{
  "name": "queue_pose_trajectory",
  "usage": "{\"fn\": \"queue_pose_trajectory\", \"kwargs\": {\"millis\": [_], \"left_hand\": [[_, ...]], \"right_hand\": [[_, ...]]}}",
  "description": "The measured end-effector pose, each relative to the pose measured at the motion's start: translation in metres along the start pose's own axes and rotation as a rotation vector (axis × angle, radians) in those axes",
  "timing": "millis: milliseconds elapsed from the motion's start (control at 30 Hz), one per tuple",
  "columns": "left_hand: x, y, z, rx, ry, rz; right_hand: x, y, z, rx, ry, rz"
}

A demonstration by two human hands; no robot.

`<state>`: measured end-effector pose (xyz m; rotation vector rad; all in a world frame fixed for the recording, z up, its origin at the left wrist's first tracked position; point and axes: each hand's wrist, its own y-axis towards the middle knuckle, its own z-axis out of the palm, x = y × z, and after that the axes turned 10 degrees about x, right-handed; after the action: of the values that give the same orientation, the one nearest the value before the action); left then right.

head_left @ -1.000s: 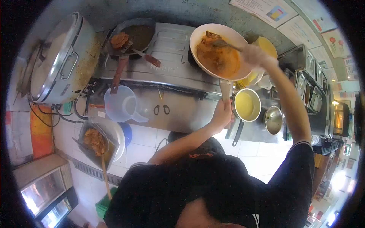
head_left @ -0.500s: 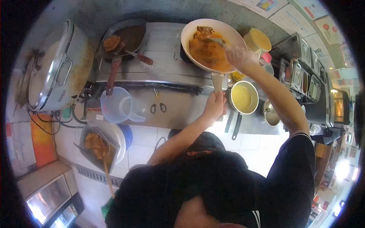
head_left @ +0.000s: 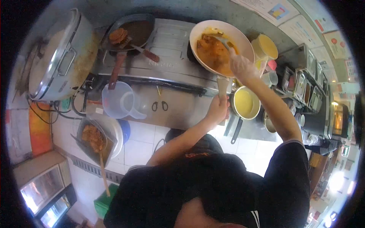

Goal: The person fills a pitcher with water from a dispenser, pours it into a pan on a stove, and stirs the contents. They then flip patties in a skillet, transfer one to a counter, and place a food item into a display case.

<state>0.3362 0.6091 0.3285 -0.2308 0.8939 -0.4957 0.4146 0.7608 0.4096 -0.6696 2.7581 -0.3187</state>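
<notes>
A white frying pan (head_left: pixel 246 45) with orange sauce and browned pieces sits on the stove's right side. My left hand (head_left: pixel 218 110) is wrapped round its pale handle (head_left: pixel 222 88). Over the pan's right part, my right hand (head_left: pixel 242 68) appears to wear a clear glove and is closed on a metal utensil (head_left: pixel 224 41), whose end lies in the sauce. Just below the pan, a small saucepan (head_left: pixel 246 102) holds yellow liquid.
A dark pan (head_left: pixel 142 32) with a spatula stands on the stove's left (head_left: pixel 171 41). Nearby are a clear plastic jug (head_left: pixel 118 100), a large pot (head_left: pixel 72 57), a yellow tub (head_left: pixel 266 46) and metal ingredient trays (head_left: pixel 300 83). A container of fried food (head_left: pixel 93 138) is lower left.
My right hand and the utensil have shifted within the pan, and the food lies differently. The whole view has shifted slightly. My left hand keeps its hold on the handle.
</notes>
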Motion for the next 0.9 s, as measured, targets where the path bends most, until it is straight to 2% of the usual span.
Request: {"fn": "queue_pose_trajectory", "kwargs": {"millis": [133,200,267,300,367,400,467,500,567,600,667,700,733,800,833,900], "left_hand": [[-0.002,0.001,-0.003,0.007,-0.009,-0.03],[-0.001,0.001,0.002,-0.001,-0.017,-0.018],[0.0,0.0,0.003,-0.007,0.009,-0.03],[0.001,-0.002,0.002,0.007,-0.003,-0.043],[-0.004,0.007,0.0,0.016,-0.03,-0.026],[0.001,0.006,-0.002,0.023,-0.027,-0.021],[0.003,0.006,-0.005,0.026,-0.015,-0.01],[0.002,0.006,-0.005,0.022,-0.029,-0.02],[0.004,0.004,-0.001,0.029,-0.039,-0.048],[0.002,0.003,0.002,0.015,-0.042,-0.04],[-0.001,0.003,0.002,0.004,-0.041,-0.03],[-0.002,0.004,0.0,0.023,-0.032,-0.035],[-0.001,0.003,-0.002,0.036,-0.034,-0.043],[0.001,0.003,-0.002,0.024,-0.053,-0.034],[0.0,0.005,-0.002,0.023,-0.046,-0.024],[0.003,0.008,-0.004,0.015,-0.056,-0.02]], "right_hand": [[-0.002,0.002,0.024,-0.131,0.009,-0.056],[-0.012,0.012,0.024,-0.048,0.066,0.031],[-0.019,0.017,0.022,-0.114,-0.046,-0.106],[-0.013,0.004,0.011,-0.119,-0.044,-0.1],[-0.001,-0.023,-0.022,0.225,-0.115,0.059],[-0.018,-0.017,-0.014,0.232,-0.118,0.05],[-0.074,0.012,0.004,-0.133,-0.684,-0.32],[-0.072,0.024,-0.01,-0.139,-0.683,-0.317],[-0.057,0.031,-0.042,-0.004,0.123,-0.047],[-0.056,0.032,-0.027,0.004,0.124,-0.033],[-0.048,0.043,0.011,-0.245,-0.793,-0.307],[-0.029,0.025,0.01,-0.159,-0.351,-0.174],[-0.021,0.006,0.012,-0.151,-0.354,-0.185],[-0.011,-0.022,0.015,-0.115,-0.087,-0.131],[-0.006,-0.027,0.014,-0.11,-0.09,-0.151],[-0.002,-0.035,0.013,-0.016,-0.071,-0.067]]}}
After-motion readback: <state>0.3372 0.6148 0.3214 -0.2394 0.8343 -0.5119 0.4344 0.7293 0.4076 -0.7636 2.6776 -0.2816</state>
